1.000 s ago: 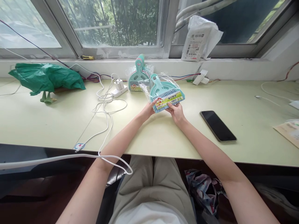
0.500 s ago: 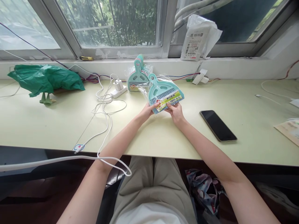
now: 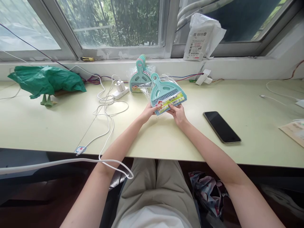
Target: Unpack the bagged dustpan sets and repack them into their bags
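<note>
Between my hands is a teal dustpan and brush set (image 3: 166, 91) in a clear plastic bag, with a yellow-green label along its lower edge. Its handle points away from me and up, leaning a little left. My left hand (image 3: 149, 113) grips the lower left corner, the thumb on the front. At the lower right edge, my right hand (image 3: 178, 114) pinches the set with its thumb over the label. Fingers behind the set are partly hidden. Just behind, a row of similar bagged dustpan sets (image 3: 140, 76) stands upright against the wall.
A black phone (image 3: 222, 127) lies right of my right hand. Tangled white cables (image 3: 106, 114) and a power strip (image 3: 120, 92) are to the left, one cable crossing my left forearm. A green plastic bag (image 3: 45, 80) sits far left. A white package (image 3: 201, 38) stands on the sill.
Almost nothing differs. Both hands keep hold of the dustpan set, which has tilted very slightly; the whole view has shifted a touch.
</note>
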Demonstrator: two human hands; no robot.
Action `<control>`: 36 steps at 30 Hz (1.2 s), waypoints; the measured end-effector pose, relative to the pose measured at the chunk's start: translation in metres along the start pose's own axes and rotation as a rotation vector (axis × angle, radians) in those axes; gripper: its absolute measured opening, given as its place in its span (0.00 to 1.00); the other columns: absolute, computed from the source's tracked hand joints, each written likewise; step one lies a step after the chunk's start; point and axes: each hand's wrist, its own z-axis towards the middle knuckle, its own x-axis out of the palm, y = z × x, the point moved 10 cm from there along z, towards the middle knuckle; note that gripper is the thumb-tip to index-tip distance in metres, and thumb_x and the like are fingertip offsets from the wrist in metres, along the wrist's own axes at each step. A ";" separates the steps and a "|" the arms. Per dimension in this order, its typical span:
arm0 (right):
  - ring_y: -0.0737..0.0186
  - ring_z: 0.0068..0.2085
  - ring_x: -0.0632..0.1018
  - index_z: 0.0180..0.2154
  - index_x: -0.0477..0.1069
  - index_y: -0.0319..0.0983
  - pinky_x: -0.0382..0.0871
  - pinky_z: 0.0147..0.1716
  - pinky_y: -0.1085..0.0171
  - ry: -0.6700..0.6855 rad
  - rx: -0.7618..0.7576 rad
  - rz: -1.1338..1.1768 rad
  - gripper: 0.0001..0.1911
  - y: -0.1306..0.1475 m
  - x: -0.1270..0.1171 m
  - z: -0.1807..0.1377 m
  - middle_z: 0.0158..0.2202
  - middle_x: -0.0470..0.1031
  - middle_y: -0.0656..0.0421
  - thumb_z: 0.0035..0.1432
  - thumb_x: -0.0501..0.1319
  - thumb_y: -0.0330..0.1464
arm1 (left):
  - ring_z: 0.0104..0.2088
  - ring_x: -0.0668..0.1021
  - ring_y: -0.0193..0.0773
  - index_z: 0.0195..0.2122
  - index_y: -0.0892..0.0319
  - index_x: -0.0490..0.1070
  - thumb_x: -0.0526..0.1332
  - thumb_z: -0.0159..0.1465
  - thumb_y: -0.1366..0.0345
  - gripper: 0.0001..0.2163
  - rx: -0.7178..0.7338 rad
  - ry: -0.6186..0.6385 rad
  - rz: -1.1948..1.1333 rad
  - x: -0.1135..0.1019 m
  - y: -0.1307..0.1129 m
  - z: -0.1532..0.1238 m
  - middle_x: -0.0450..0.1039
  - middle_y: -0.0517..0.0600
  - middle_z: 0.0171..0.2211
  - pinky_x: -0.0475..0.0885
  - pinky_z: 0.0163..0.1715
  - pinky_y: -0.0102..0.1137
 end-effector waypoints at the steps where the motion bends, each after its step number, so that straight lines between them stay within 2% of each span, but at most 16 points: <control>1: 0.57 0.41 0.82 0.38 0.69 0.41 0.79 0.45 0.54 -0.008 0.002 -0.002 0.18 0.000 -0.001 0.000 0.38 0.80 0.61 0.44 0.71 0.33 | 0.44 0.79 0.43 0.49 0.59 0.70 0.69 0.51 0.53 0.26 0.009 0.011 0.022 0.001 -0.002 -0.001 0.76 0.54 0.47 0.72 0.42 0.35; 6: 0.57 0.42 0.81 0.38 0.69 0.41 0.79 0.45 0.54 0.019 -0.014 -0.017 0.20 0.005 0.003 0.000 0.39 0.80 0.61 0.43 0.72 0.35 | 0.41 0.80 0.43 0.51 0.59 0.68 0.68 0.54 0.53 0.26 0.052 0.109 0.037 0.011 -0.009 -0.004 0.76 0.56 0.46 0.74 0.43 0.39; 12: 0.56 0.44 0.81 0.37 0.69 0.41 0.78 0.46 0.53 0.028 -0.015 -0.030 0.20 0.008 0.004 -0.003 0.40 0.80 0.60 0.42 0.72 0.36 | 0.36 0.81 0.43 0.49 0.61 0.69 0.67 0.54 0.56 0.23 0.076 0.092 0.006 0.013 -0.012 -0.006 0.77 0.57 0.44 0.74 0.42 0.42; 17: 0.58 0.39 0.82 0.38 0.69 0.41 0.79 0.44 0.54 0.012 0.057 -0.018 0.16 0.002 0.002 0.000 0.37 0.80 0.59 0.48 0.69 0.36 | 0.36 0.81 0.43 0.50 0.60 0.68 0.68 0.53 0.57 0.25 0.080 0.080 -0.014 0.010 -0.014 -0.005 0.77 0.57 0.46 0.75 0.41 0.41; 21: 0.59 0.39 0.82 0.37 0.71 0.40 0.79 0.43 0.57 -0.089 0.046 0.015 0.11 0.004 -0.013 0.006 0.36 0.80 0.59 0.54 0.63 0.40 | 0.35 0.81 0.44 0.52 0.58 0.65 0.68 0.53 0.57 0.27 0.095 0.094 0.002 0.006 -0.017 -0.004 0.76 0.56 0.47 0.75 0.41 0.43; 24: 0.60 0.42 0.81 0.36 0.71 0.40 0.78 0.45 0.60 -0.164 0.000 0.055 0.10 0.007 -0.027 0.011 0.36 0.80 0.59 0.55 0.63 0.39 | 0.34 0.81 0.43 0.53 0.56 0.63 0.68 0.52 0.58 0.28 0.100 0.121 0.025 0.006 -0.020 -0.005 0.76 0.56 0.47 0.75 0.40 0.43; 32: 0.58 0.43 0.80 0.35 0.70 0.40 0.79 0.43 0.59 -0.193 -0.001 0.029 0.15 0.007 -0.038 0.016 0.36 0.79 0.58 0.52 0.65 0.44 | 0.36 0.82 0.45 0.55 0.55 0.61 0.68 0.53 0.59 0.29 0.061 0.148 0.012 0.009 -0.016 -0.008 0.76 0.56 0.48 0.73 0.44 0.45; 36: 0.57 0.42 0.80 0.35 0.70 0.40 0.79 0.42 0.58 -0.203 -0.001 0.012 0.17 0.007 -0.040 0.017 0.37 0.79 0.57 0.51 0.65 0.46 | 0.37 0.82 0.45 0.53 0.55 0.62 0.68 0.53 0.57 0.27 0.064 0.176 0.024 0.010 -0.014 -0.008 0.75 0.58 0.49 0.73 0.43 0.44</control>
